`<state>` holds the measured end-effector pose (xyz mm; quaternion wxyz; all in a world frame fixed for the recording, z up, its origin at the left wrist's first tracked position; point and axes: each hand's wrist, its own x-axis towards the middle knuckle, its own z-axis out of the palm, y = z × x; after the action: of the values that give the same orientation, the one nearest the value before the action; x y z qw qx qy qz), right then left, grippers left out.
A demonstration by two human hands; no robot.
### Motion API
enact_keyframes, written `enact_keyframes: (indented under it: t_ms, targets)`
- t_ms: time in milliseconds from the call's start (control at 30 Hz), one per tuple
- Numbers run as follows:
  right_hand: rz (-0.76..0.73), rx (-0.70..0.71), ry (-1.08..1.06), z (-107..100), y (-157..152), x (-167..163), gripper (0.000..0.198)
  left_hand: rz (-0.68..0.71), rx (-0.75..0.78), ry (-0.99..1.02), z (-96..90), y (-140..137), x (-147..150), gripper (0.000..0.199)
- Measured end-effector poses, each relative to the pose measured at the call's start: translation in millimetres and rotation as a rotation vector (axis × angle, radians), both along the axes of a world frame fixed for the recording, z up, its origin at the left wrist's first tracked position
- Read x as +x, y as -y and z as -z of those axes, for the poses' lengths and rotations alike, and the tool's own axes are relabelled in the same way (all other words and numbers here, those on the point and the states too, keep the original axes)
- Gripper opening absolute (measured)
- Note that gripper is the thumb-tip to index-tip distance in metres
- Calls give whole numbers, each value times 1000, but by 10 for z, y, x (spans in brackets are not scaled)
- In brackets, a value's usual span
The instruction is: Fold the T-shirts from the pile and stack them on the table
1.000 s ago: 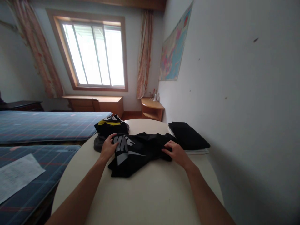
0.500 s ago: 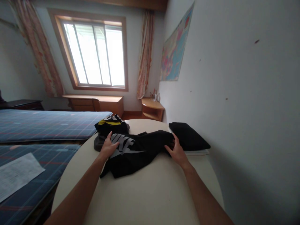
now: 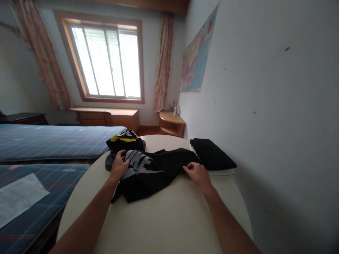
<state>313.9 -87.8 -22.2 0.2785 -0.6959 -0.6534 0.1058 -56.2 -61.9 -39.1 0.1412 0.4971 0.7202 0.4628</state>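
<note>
A black garment [image 3: 169, 164] with large grey lettering lies partly folded across the round table; its exact kind is unclear. My left hand [image 3: 119, 168] is closed around its left edge, thumb beside the lettering. At the garment's near right edge, my right hand [image 3: 199, 175] pinches the cloth between thumb and fingers. Behind my left hand sits a bundle of dark clothes [image 3: 127, 144] with a yellow patch and white print. A folded black cloth [image 3: 213, 154] rests on a white stack just beyond my right hand.
The round cream table [image 3: 159, 222] stands close to the white wall [image 3: 286, 148] on the right. Two plaid mattresses [image 3: 58, 141] lie to the left, the nearer one bearing a paper sheet [image 3: 23, 195]. A corner shelf [image 3: 172, 121] is behind the table.
My right hand has drawn slightly nearer along the garment's right edge, and its spread fingers have come together in a pinch. My left hand stays at the left edge.
</note>
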Motion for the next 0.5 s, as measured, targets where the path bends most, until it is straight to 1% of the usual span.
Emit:
enact_keyframes:
  t_ms: [67, 133, 233, 300, 333, 400, 500]
  targets:
    - [-10, -64, 11, 8, 17, -22, 26, -6, 0, 17, -9, 7, 2, 55]
    - [11, -88, 26, 41, 18, -44, 28, -4, -5, 42, -23, 15, 11, 54]
    - [39, -67, 25, 132, -22, -63, 24, -21, -12, 64, -57, 30, 34, 50]
    - [37, -43, -30, 198, -69, -57, 18, -37, -5, 72, -78, 38, 43, 47]
    - [35, -28, -95, 223, -96, -45, 17, -42, 0, 83, -84, 40, 40, 46]
    - [38, 14, -307, 249, -154, 7, 18, -48, 25, 135, -88, 40, 20, 44]
    - [82, 169, -666, 226, -240, 168, 29, -75, 85, 253, -74, 33, -42, 42]
